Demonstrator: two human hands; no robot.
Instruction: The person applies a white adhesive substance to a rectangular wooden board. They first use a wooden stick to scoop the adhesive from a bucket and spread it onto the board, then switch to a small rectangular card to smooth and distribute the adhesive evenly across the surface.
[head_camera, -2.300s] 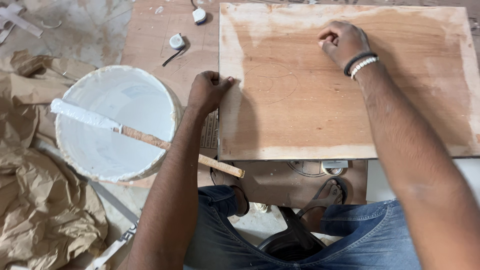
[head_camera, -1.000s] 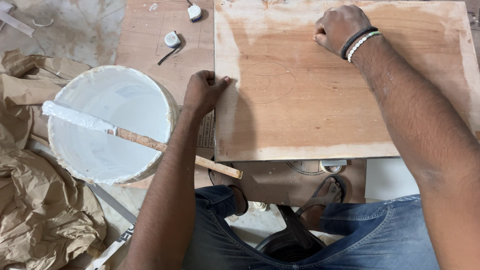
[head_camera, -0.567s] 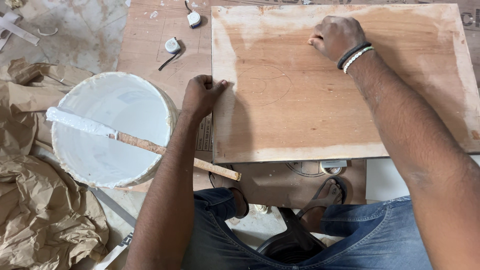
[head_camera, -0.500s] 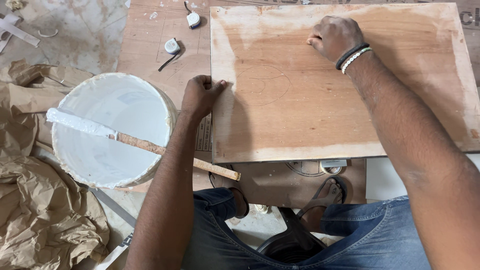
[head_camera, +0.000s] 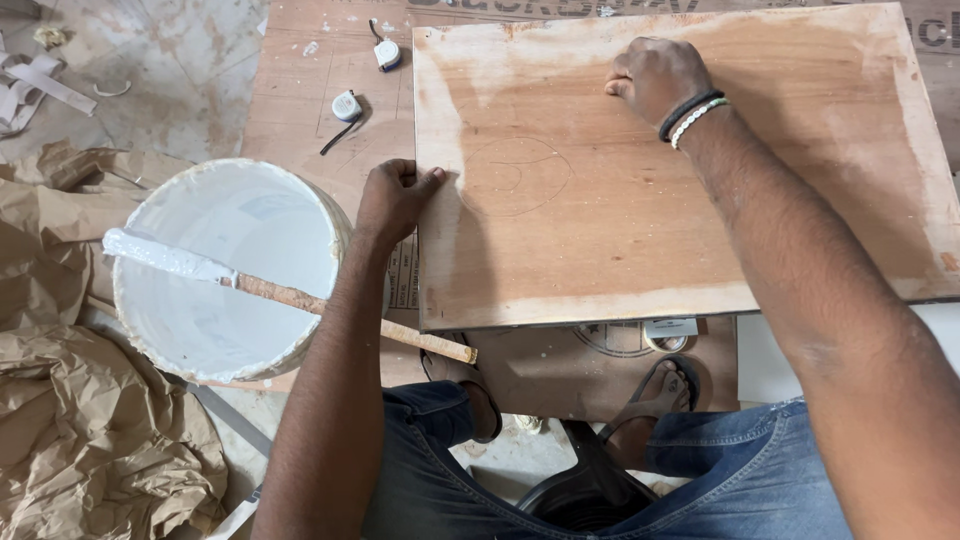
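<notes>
Meanwhile the right hand (head_camera: 655, 75) had slid leftward along the plywood board (head_camera: 640, 190), fingers curled, holding nothing visible — the left hand (head_camera: 392, 200) kept gripping its left edge beside the white bucket (head_camera: 225, 270).

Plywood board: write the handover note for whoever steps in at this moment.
Left hand: gripping the plywood board at its left edge.
Right hand: closed fist pressed on the board near its far edge; whatever it holds is hidden.
White bucket left of the board, stir stick lying across its rim.
Done: faint curved pencil marks on the board.
Left: most of the board face is bare.
</notes>
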